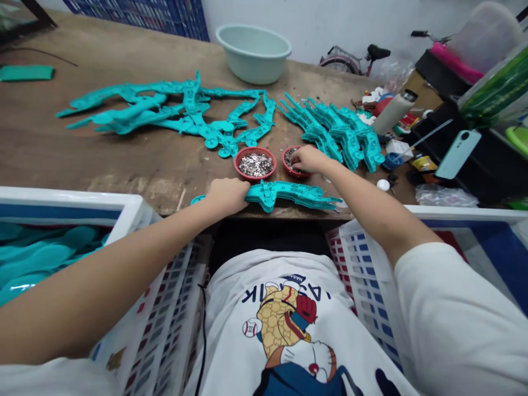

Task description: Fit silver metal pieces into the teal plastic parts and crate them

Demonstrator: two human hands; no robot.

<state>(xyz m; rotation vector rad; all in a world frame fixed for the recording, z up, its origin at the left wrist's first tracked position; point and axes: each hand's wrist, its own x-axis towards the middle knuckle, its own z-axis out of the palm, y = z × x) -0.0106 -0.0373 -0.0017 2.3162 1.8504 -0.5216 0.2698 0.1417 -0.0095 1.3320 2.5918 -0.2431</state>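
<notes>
My left hand (229,196) is closed round one end of a long teal plastic part (284,192), which lies along the table's near edge. My right hand (308,159) reaches into a small red basket (297,172) of small metal pieces. Its fingers are curled together, and what they pinch is hidden. Beside it stands another red basket (254,164), full of shiny small metal parts. Behind the baskets, several jointed teal plastic parts (181,110) lie in a tangled heap. A row of similar teal parts (338,129) rests behind my right hand.
A pale green basin (253,52) stands at the back of the table. White crates flank me; the left crate (136,206) holds teal parts. To the right are a bottle (394,113), a light-blue phone (457,154) and a plastic bag (445,195). A blue crate (144,16) is behind.
</notes>
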